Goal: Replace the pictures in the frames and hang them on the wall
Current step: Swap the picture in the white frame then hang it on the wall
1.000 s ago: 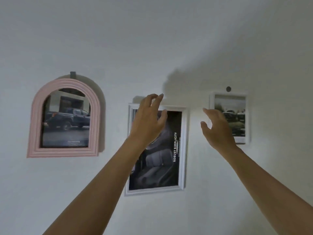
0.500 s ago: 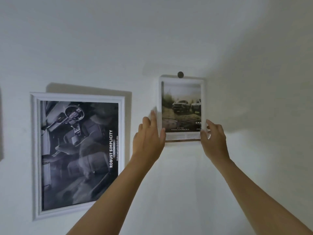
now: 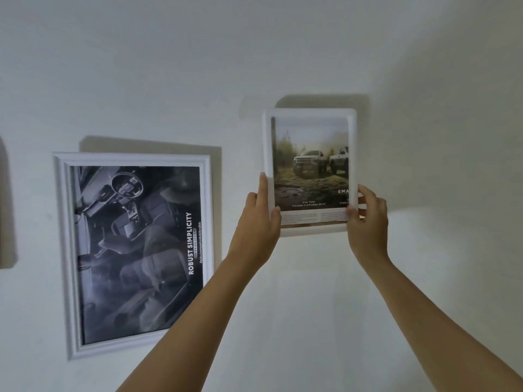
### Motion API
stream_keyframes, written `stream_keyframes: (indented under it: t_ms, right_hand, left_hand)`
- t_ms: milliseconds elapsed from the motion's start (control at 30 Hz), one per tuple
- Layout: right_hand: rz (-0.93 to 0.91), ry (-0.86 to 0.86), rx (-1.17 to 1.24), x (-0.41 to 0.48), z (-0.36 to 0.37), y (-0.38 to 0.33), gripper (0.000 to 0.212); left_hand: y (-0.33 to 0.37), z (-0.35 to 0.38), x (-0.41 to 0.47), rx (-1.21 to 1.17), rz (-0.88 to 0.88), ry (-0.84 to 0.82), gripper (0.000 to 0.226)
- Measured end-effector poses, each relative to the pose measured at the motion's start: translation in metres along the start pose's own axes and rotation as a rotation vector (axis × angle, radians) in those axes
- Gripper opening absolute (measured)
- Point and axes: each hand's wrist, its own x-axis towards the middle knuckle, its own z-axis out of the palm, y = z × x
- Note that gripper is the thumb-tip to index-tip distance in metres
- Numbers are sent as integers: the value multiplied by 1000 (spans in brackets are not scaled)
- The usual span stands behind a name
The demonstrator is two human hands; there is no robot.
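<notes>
A small white frame holding a picture of off-road trucks is against the white wall, upper middle right. My left hand grips its lower left edge, thumb over the front. My right hand grips its lower right edge. The wall hook seen above it earlier is hidden behind the frame's top. To the left hangs a larger white frame with a dark car-interior poster reading "ROBUST SIMPLICITY", slightly tilted.
At the far left edge a dark sliver of another frame shows. Bare white wall spreads above, below and to the right of the small frame.
My view swung right from the pink arched frame. Both hands reached the small frame and closed on its lower edges; it has risen, now covering the hook above it.
</notes>
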Motion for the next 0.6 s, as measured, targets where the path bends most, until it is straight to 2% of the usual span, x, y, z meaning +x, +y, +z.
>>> stream_keyframes:
  t_ms: [167, 300, 467, 600]
  right_hand:
    - [-21, -88, 116, -25, -11, -31, 35]
    - [45, -182, 358, -70, -12, -73, 32]
    - [97, -173, 568, -155, -5, -131, 37]
    - [185, -142, 608, -241, 19, -160, 39]
  left_hand:
    - [-1, -39, -18, -97, 0, -27, 64]
    - [-14, -81, -58, -132, -29, -58, 61]
    - [-40, -137, -134, -189, -112, -134, 61]
    - [-63, -189, -195, -85, -193, -165, 60]
